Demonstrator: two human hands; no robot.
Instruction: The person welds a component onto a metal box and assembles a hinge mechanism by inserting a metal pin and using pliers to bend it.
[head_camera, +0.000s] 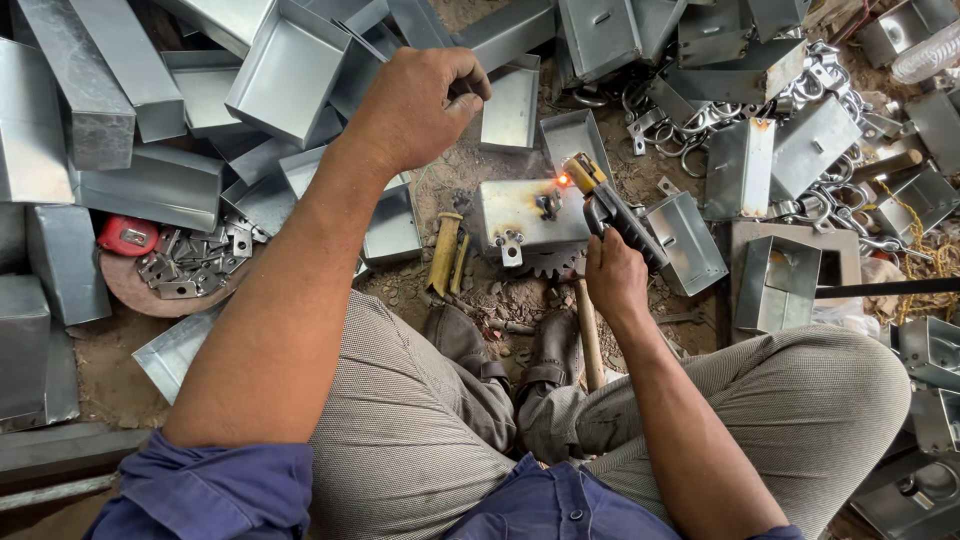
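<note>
Crouching low, the person gripped a welding holder (622, 218) in the right hand (612, 275), fingers clamped round it, its tip glowing orange at the top edge of a small metal box (520, 212). Their left hand (425, 100) hung loosely curled above stacked trays (285, 65). Metal parts crowded every side, leaving little bare dirt (470, 165).

A metal workshop on a dirt floor (470, 180): folded sheet-metal boxes (290, 65) heaped from nine to three o'clock, steel rings (690, 130) at one o'clock, small brackets (190, 265) at nine, a glowing weld (563, 181) at centre.
</note>
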